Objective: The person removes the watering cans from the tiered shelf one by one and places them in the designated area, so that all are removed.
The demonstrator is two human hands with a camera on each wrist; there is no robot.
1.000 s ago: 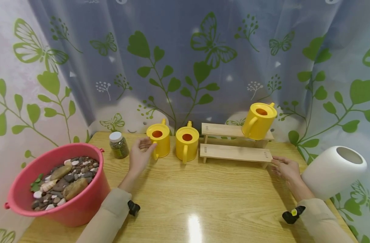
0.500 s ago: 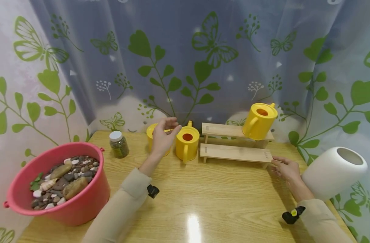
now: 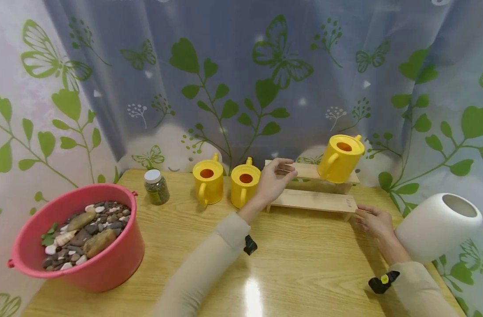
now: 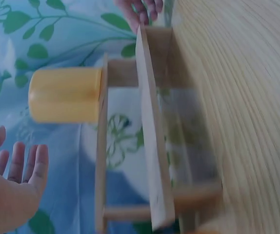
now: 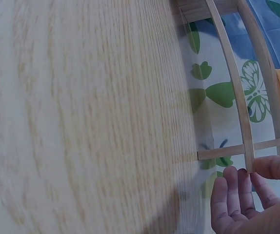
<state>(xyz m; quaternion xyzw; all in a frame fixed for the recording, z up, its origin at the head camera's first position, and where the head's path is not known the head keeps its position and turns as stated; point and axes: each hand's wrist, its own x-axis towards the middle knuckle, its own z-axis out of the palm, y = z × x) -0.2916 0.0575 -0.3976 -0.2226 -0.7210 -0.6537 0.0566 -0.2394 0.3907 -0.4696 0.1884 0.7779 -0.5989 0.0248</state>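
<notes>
My left hand (image 3: 273,181) hovers by the left end of the wooden two-tier stand (image 3: 314,200), holding nothing. In the left wrist view, the fingers of the left hand (image 4: 13,187) are spread loosely and apart from the wood. At the stand's right end, my right hand (image 3: 375,223) pinches the lower shelf's edge; the right wrist view shows thumb and fingers of the right hand (image 5: 257,200) on either side of it. A yellow watering can (image 3: 341,159) stands on the upper shelf, at the right. Two more, a left watering can (image 3: 209,185) and a middle watering can (image 3: 239,188), stand on the table.
A pink bucket (image 3: 124,246) of stones and shells stands at the left. Behind it is a white-lidded jar (image 3: 157,188). A white vase (image 3: 427,231) stands right of my right forearm. A printed curtain (image 3: 233,57) closes off the back of the wooden table (image 3: 300,264).
My left hand has left the left watering can and moved right, past the middle one, to the stand's left end. The right hand stays on the stand's right end.
</notes>
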